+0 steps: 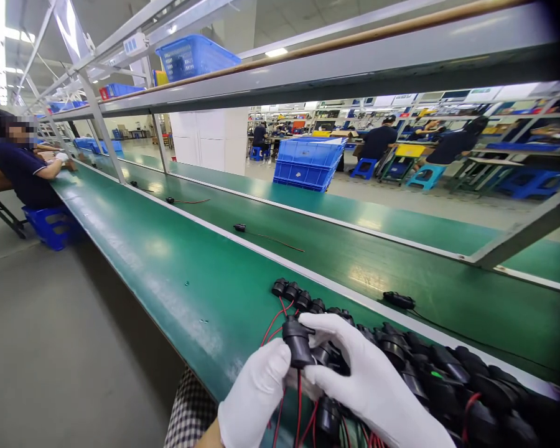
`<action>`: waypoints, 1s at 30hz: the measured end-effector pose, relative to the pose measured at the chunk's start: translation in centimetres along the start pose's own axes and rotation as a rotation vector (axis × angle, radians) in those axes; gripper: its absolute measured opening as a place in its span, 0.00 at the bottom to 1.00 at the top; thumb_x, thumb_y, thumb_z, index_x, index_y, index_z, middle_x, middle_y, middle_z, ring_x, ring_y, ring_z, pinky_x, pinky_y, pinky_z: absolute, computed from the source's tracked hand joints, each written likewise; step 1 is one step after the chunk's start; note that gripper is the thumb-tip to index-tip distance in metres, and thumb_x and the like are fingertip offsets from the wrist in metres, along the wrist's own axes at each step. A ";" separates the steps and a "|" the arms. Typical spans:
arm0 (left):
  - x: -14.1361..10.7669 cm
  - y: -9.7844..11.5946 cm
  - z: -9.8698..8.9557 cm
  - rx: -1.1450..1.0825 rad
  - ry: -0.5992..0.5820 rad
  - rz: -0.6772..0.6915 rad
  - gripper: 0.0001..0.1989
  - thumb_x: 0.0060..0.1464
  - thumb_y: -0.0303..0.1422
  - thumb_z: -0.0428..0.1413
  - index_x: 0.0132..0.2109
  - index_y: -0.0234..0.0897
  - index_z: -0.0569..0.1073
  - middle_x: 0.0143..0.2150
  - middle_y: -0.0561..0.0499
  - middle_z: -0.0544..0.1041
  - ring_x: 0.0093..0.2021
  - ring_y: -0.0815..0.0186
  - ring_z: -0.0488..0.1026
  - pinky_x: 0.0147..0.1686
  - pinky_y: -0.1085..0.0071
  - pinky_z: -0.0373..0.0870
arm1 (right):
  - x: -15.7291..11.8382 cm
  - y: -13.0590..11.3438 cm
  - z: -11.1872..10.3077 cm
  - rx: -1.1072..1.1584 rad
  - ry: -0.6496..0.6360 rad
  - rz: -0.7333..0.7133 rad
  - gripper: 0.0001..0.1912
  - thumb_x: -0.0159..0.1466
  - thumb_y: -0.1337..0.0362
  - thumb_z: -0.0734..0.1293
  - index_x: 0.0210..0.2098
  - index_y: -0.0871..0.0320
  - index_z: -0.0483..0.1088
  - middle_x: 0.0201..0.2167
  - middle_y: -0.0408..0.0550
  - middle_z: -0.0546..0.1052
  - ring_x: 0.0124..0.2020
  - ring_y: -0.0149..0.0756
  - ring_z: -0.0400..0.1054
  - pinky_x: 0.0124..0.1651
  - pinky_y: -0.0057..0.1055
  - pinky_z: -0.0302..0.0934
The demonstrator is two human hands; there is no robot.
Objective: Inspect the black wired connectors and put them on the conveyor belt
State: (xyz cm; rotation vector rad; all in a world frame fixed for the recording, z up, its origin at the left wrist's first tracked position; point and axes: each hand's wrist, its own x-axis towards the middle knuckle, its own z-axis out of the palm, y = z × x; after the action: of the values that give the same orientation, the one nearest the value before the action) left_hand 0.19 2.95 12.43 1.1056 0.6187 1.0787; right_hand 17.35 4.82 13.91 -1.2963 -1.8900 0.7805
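Left hand (256,389), right hand (368,376): fingers (280,358) pinching one black part (297,343) near the surface's (168,261) front edge; apparently a handling step; next move needs its red wire (299,398) free.

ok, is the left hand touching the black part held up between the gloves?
Touching. The head view shows it: the left hand has its gloved thumb against the lower left side of the black part, no gap visible.

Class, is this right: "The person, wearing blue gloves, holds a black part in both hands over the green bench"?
Not quite: the gloves are white, as the head view shows. Both hands do hold the black part over the green bench.
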 end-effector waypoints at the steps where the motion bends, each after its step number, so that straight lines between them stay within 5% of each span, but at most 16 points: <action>1: 0.0 0.2 0.0 -0.003 -0.018 0.013 0.19 0.63 0.43 0.50 0.51 0.35 0.74 0.47 0.46 0.77 0.49 0.60 0.72 0.56 0.61 0.65 | -0.2 0.1 -0.2 -0.066 0.014 -0.097 0.25 0.53 0.69 0.65 0.50 0.52 0.65 0.46 0.49 0.75 0.45 0.42 0.72 0.50 0.40 0.68; 4: 0.1 0.0 -0.1 -0.012 -0.041 0.047 0.19 0.56 0.40 0.58 0.52 0.36 0.73 0.49 0.46 0.77 0.51 0.57 0.71 0.55 0.62 0.65 | -0.9 0.3 -0.8 -0.168 0.008 -0.353 0.29 0.57 0.71 0.65 0.56 0.47 0.60 0.52 0.48 0.71 0.53 0.41 0.68 0.55 0.38 0.66; 6: 0.1 -0.6 -0.4 0.079 0.020 0.078 0.19 0.52 0.38 0.63 0.50 0.39 0.74 0.48 0.48 0.77 0.51 0.57 0.72 0.53 0.64 0.65 | -1.2 0.3 -1.1 -0.181 -0.003 -0.395 0.34 0.55 0.71 0.68 0.58 0.45 0.57 0.54 0.47 0.70 0.55 0.42 0.67 0.57 0.37 0.65; 10: 0.0 -1.6 -0.9 0.329 0.130 0.173 0.14 0.50 0.33 0.64 0.46 0.43 0.76 0.43 0.52 0.77 0.45 0.62 0.73 0.48 0.69 0.67 | -1.3 -0.4 -1.4 -0.165 0.056 -0.348 0.37 0.51 0.72 0.71 0.56 0.43 0.59 0.49 0.44 0.72 0.48 0.41 0.71 0.51 0.33 0.69; 20: -0.2 -1.8 -0.6 0.372 0.128 0.221 0.17 0.53 0.33 0.63 0.51 0.47 0.75 0.47 0.51 0.78 0.47 0.62 0.74 0.50 0.68 0.68 | -1.7 -1.1 -0.5 -0.105 0.015 -0.327 0.39 0.48 0.77 0.69 0.55 0.41 0.60 0.49 0.42 0.72 0.49 0.40 0.69 0.51 0.31 0.67; 25: -0.2 -3.0 -1.1 0.543 0.161 0.367 0.17 0.55 0.30 0.60 0.52 0.47 0.72 0.47 0.51 0.76 0.47 0.64 0.74 0.48 0.69 0.70 | -1.7 -1.5 0.1 -0.156 0.051 -0.344 0.33 0.52 0.75 0.68 0.53 0.44 0.62 0.45 0.42 0.74 0.45 0.38 0.70 0.47 0.32 0.67; 30: -0.5 -3.5 -0.8 0.746 0.339 0.567 0.23 0.51 0.34 0.64 0.54 0.46 0.68 0.44 0.52 0.75 0.43 0.66 0.75 0.44 0.72 0.72 | -0.9 -1.6 0.1 0.132 -0.020 -0.078 0.20 0.48 0.72 0.63 0.41 0.52 0.68 0.39 0.45 0.76 0.40 0.40 0.72 0.43 0.35 0.68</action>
State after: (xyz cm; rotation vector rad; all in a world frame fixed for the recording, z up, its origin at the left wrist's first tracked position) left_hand 0.71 2.61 8.84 1.8304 1.0637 1.6023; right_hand 16.65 3.45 14.94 -1.1306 -1.8602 0.8653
